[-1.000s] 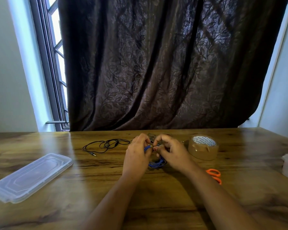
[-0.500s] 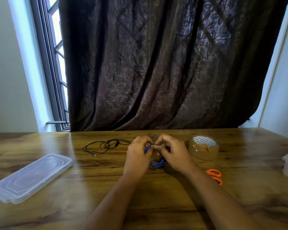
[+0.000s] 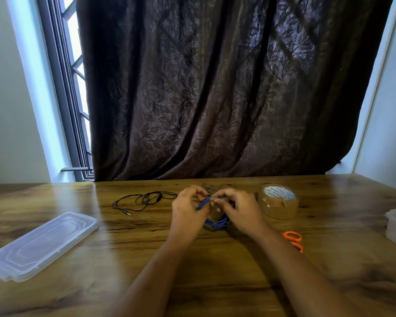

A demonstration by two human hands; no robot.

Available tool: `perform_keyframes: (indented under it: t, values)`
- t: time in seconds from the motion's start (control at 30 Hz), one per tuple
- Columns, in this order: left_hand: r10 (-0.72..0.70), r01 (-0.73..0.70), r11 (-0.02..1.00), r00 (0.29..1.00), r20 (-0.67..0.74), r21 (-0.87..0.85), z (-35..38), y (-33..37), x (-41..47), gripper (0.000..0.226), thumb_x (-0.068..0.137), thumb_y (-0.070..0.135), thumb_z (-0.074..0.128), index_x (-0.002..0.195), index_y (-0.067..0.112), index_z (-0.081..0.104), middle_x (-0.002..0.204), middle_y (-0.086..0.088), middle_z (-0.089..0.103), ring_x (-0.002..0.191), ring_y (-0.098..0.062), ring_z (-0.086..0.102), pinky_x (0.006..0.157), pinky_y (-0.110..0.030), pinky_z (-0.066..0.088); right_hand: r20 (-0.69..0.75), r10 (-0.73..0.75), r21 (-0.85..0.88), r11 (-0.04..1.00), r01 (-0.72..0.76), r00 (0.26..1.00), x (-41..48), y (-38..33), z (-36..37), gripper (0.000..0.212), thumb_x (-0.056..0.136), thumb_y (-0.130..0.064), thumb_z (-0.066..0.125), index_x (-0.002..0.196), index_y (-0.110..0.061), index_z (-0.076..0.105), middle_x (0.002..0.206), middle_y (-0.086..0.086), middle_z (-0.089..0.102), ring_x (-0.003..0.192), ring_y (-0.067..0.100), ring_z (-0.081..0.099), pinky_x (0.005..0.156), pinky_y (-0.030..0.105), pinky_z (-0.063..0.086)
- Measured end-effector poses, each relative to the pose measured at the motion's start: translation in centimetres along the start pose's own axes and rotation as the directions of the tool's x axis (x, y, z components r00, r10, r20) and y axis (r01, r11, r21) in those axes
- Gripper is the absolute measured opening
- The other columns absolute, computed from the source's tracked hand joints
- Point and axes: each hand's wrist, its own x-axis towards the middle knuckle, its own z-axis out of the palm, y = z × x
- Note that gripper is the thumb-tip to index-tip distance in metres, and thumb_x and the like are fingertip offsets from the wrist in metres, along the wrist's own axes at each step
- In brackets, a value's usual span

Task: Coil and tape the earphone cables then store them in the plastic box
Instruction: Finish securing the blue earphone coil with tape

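home room — wooden table (image 3: 215, 282) | brown curtain (image 3: 215, 88) | window (image 3: 74, 72)

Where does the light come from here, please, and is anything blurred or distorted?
Head view: daylight enters by the window at left, beside the dark curtain, leaving a sheen on the wooden table by the clear lid; the wide lens slants the window frame; the left hand and right hand, on the blue earphone cable, look slightly soft.

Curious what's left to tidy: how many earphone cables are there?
2: a blue earphone cable gripped by the left hand and right hand; a black earphone cable loose left of them. A dim shape behind may be another.
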Motion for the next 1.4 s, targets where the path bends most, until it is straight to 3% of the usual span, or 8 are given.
perform_keyframes:
  t: [0.23, 0.4, 0.6, 0.77, 0.9, 1.17, 1.3, 1.4]
  values:
    - [-0.057, 0.061, 0.991, 0.998, 0.032, -0.123, 0.4, 0.1, 0.0, 0.023, 0.077, 0.016, 0.077, 0.093, 0.02, 0.061, 0.095, 0.001, 0.063, 0.074, -0.009, 0.064, 0.064, -0.023, 0.056, -0.107, -0.035, 0.01, 0.999, 0.036, 0.994, 0.1, -0.1, -0.3, 0.011, 0.09, -0.013, 0.063, 0.095, -0.02, 0.07, 0.073, -0.016, 0.066, 0.074, -0.007, 0.062, 0.062, 0.008, 0.046]
    - [-0.131, 0.149, 0.958, 0.988, 0.088, -0.244, 0.9, 0.6, -0.3, 0.026, 0.077, 0.018, 0.077, 0.097, 0.019, 0.06, 0.093, 0.001, 0.067, 0.084, -0.011, 0.067, 0.072, -0.029, 0.058, -0.209, -0.029, 0.01, 0.999, 0.032, 0.977, -0.1, 0.2, -0.5, 0.008, 0.087, -0.021, 0.065, 0.084, -0.027, 0.06, 0.078, -0.009, 0.07, 0.075, 0.004, 0.066, 0.066, 0.036, 0.055]
    - [-0.205, 0.293, 0.884, 0.943, 0.261, -0.364, 2.0, 2.8, -1.7, 0.029, 0.088, 0.019, 0.064, 0.116, 0.015, 0.055, 0.107, -0.006, 0.07, 0.091, -0.019, 0.07, 0.078, -0.047, 0.058, -0.27, 0.15, 0.214, 0.972, -0.092, 0.951, -1.4, 0.1, -1.8, 0.011, 0.089, -0.017, 0.064, 0.083, -0.024, 0.057, 0.078, -0.007, 0.067, 0.074, 0.001, 0.064, 0.069, 0.028, 0.052]
    - [-0.2, 0.365, 0.823, 0.903, 0.379, -0.435, 3.8, 6.1, -4.1, 0.031, 0.096, 0.014, 0.05, 0.127, 0.017, 0.049, 0.103, -0.002, 0.071, 0.091, -0.019, 0.07, 0.076, -0.038, 0.057, -0.371, 0.229, 0.235, 0.961, -0.147, 0.9, -4.4, 0.3, -4.6, 0.01, 0.092, -0.015, 0.06, 0.086, -0.022, 0.06, 0.076, -0.006, 0.066, 0.072, 0.0, 0.063, 0.067, 0.015, 0.049]
    - [-0.124, 0.417, 0.757, 0.847, 0.516, -0.503, 5.2, 9.0, -7.1, 0.035, 0.098, 0.006, 0.043, 0.129, 0.023, 0.044, 0.106, 0.004, 0.068, 0.087, -0.002, 0.069, 0.068, -0.017, 0.054, -0.42, 0.315, 0.292, 0.935, -0.202, 0.851, -7.6, 1.8, -8.0, 0.012, 0.09, -0.012, 0.061, 0.083, -0.022, 0.061, 0.082, 0.002, 0.069, 0.078, 0.014, 0.067, 0.072, 0.029, 0.054]
    - [0.015, 0.376, 0.877, 0.604, 0.797, -0.301, 7.8, 10.1, -11.6, 0.043, 0.097, -0.002, 0.042, 0.134, 0.02, 0.042, 0.127, 0.007, 0.055, 0.105, -0.001, 0.059, 0.084, -0.015, 0.049, -0.409, 0.505, 0.216, 0.863, -0.456, 0.761, -14.5, 5.6, -15.1, 0.012, 0.089, -0.004, 0.06, 0.078, -0.007, 0.061, 0.069, 0.001, 0.064, 0.068, 0.008, 0.062, 0.068, 0.025, 0.047]
    - [0.005, 0.358, 0.891, 0.608, 0.794, -0.28, 7.7, 10.2, -11.4, 0.041, 0.098, -0.003, 0.042, 0.131, 0.021, 0.045, 0.126, 0.005, 0.056, 0.104, 0.0, 0.06, 0.086, -0.014, 0.049, -0.449, 0.541, 0.074, 0.816, -0.574, 0.711, -15.6, 6.7, -16.8, 0.016, 0.089, -0.007, 0.06, 0.075, -0.014, 0.06, 0.072, -0.003, 0.065, 0.071, 0.009, 0.062, 0.062, 0.012, 0.044]
    - [-0.005, 0.33, 0.907, 0.629, 0.777, -0.261, 7.6, 10.0, -11.4, 0.041, 0.098, 0.0, 0.044, 0.128, 0.027, 0.048, 0.125, 0.009, 0.058, 0.107, 0.0, 0.061, 0.091, -0.018, 0.049, -0.448, 0.566, 0.027, 0.783, -0.622, 0.692, -15.3, 7.8, -16.6, 0.02, 0.09, -0.015, 0.059, 0.073, -0.025, 0.057, 0.08, 0.0, 0.07, 0.079, 0.015, 0.066, 0.077, 0.034, 0.052]
